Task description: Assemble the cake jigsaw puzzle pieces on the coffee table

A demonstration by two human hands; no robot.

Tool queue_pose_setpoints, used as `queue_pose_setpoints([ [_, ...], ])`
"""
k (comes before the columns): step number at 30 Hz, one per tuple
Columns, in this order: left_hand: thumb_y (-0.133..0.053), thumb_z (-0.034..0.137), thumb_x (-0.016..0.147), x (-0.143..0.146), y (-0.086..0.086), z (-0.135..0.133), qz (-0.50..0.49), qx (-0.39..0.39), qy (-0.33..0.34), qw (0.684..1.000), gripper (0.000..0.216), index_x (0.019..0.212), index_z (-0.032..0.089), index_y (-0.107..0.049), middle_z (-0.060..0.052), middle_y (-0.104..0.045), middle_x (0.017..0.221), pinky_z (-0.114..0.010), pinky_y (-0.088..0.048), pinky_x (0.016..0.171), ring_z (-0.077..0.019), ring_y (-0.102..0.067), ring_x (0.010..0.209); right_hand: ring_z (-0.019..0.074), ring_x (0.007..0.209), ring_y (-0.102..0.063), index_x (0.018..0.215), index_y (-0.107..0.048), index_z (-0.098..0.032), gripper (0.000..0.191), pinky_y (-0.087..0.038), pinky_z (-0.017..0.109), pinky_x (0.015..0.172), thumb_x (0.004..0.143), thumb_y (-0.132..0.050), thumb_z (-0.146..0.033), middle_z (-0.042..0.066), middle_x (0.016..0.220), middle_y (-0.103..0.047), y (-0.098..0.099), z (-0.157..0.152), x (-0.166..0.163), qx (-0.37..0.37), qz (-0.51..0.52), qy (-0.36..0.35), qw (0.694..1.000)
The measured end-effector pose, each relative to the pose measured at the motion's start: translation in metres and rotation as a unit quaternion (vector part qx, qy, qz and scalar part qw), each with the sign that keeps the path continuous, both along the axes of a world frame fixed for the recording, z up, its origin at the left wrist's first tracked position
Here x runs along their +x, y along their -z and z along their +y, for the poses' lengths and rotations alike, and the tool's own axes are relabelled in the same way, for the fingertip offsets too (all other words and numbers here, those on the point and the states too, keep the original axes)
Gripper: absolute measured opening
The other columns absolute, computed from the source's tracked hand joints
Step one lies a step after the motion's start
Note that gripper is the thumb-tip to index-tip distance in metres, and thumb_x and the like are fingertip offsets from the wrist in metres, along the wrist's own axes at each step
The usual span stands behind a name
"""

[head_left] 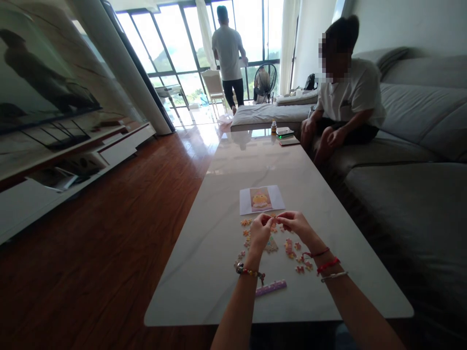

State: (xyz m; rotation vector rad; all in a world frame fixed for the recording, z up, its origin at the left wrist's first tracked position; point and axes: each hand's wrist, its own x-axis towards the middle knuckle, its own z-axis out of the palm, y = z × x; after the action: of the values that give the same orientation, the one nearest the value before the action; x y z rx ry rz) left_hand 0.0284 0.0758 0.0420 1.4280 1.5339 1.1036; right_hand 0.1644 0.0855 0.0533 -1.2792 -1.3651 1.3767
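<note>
My left hand (260, 232) and my right hand (297, 223) meet fingertip to fingertip above the table, both closed in a pinch. Between them is a tiny puzzle piece, mostly covered by the fingers. Loose jigsaw pieces in pink and yellow (290, 248) lie under and beside my right hand. More orange and yellow pieces (245, 222) are scattered to the left of my left hand. A pale green patterned section (272, 244) lies between my wrists. Closer to me rests a purple joined strip (272, 288). Just beyond my hands lies a paper sheet with a printed picture (260, 199).
The white marble-look table (204, 272) carries a small bottle (273, 128) and a phone (285, 131) at its far end. A person (346, 97) sits on the grey sofa (412, 209) at the right. Another person (228, 53) stands by the windows.
</note>
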Motion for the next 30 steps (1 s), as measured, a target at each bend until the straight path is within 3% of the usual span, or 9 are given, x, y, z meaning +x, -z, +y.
queue_pose_setpoints([
  [13, -0.054, 0.031, 0.069, -0.002, 0.0, 0.0, 0.019, -0.008, -0.01, 1.0, 0.018, 0.07, 0.015, -0.06, -0.003, -0.064, 0.067, -0.022, -0.042, 0.059, -0.0114, -0.057, 0.062, 0.0046, 0.038, -0.036, 0.071, -0.065, -0.009, 0.033, -0.027, 0.02, 0.039, 0.058, -0.066, -0.04, -0.004, 0.044, -0.047, -0.001, 0.002, -0.002, -0.004, 0.0, -0.005, 1.0],
  [19, -0.053, 0.033, 0.07, -0.003, 0.0, -0.006, 0.013, -0.006, -0.001, 1.0, 0.02, 0.07, 0.014, -0.06, -0.003, -0.063, 0.066, -0.022, -0.041, 0.058, -0.0114, -0.056, 0.061, 0.0067, 0.043, -0.043, 0.072, -0.064, -0.01, 0.031, -0.031, 0.02, 0.041, 0.058, -0.066, -0.038, -0.002, 0.05, -0.053, 0.002, -0.003, -0.001, -0.006, 0.015, -0.006, 1.0],
  [25, -0.053, 0.032, 0.07, -0.005, 0.008, -0.039, -0.001, -0.037, 0.009, 0.999, 0.019, 0.07, 0.015, -0.06, -0.002, -0.063, 0.067, -0.022, -0.041, 0.058, -0.0109, -0.056, 0.062, 0.0071, 0.043, -0.043, 0.071, -0.064, -0.011, 0.027, -0.032, 0.02, 0.042, 0.06, -0.064, -0.036, -0.002, 0.049, -0.052, 0.013, -0.031, 0.001, -0.022, -0.009, -0.028, 0.999],
  [30, -0.053, 0.032, 0.071, -0.006, 0.03, -0.084, 0.005, -0.076, 0.011, 0.997, 0.019, 0.069, 0.014, -0.06, -0.002, -0.062, 0.066, -0.022, -0.041, 0.058, -0.0107, -0.055, 0.061, 0.0074, 0.042, -0.045, 0.074, -0.064, -0.01, 0.025, -0.03, 0.02, 0.039, 0.065, -0.057, -0.033, 0.0, 0.051, -0.055, 0.038, -0.069, 0.006, -0.064, -0.042, -0.069, 0.995],
])
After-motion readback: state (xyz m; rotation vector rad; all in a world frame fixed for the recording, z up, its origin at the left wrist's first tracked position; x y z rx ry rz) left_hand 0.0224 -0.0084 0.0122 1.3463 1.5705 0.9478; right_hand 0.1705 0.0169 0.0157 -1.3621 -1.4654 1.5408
